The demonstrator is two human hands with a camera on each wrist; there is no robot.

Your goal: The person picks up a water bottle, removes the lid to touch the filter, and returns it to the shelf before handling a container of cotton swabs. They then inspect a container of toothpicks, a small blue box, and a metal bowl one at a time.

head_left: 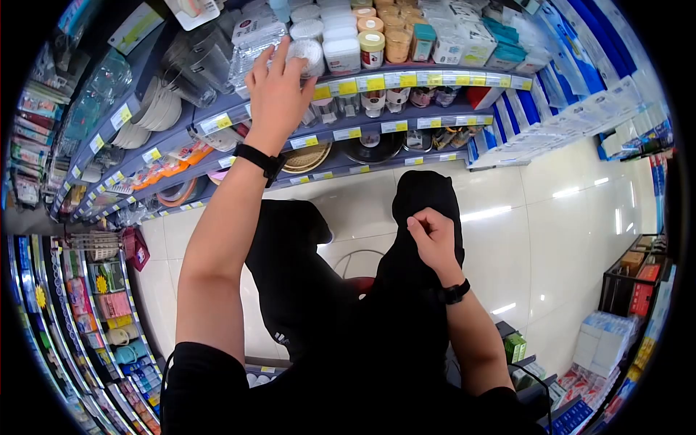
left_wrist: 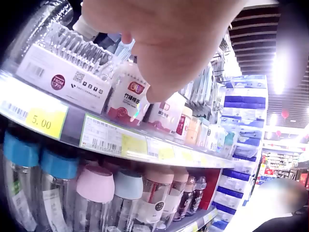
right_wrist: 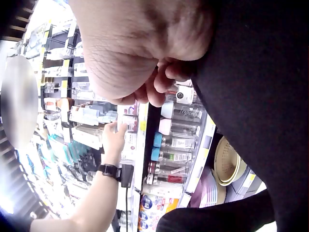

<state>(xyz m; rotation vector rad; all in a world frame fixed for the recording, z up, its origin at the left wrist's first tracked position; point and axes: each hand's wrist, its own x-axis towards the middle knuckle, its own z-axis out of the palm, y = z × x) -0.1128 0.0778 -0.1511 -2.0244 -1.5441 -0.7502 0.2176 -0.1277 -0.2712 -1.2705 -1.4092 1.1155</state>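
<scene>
My left hand [head_left: 279, 98] reaches over the top shelf, its fingers extended across a clear plastic pack [head_left: 255, 54] and a round white-lidded tub [head_left: 310, 54]. In the left wrist view that hand hangs over a cotton swab tub [left_wrist: 126, 96] with a white and red label, the thumb side close to it. A clear ridged holder in a white box [left_wrist: 63, 79] stands beside the tub. On my right leg, near the knee, rests my right hand [head_left: 438, 246], fingers loosely curled and holding nothing.
Bottles with blue lids [left_wrist: 58, 164] and pink lids line the shelf below. Lower down are woven baskets [head_left: 308, 157] and a dark pan [head_left: 371, 147]. Stacked blue and white packs [head_left: 522, 116] stand at right. Stacked bowls [head_left: 156, 105] sit at left.
</scene>
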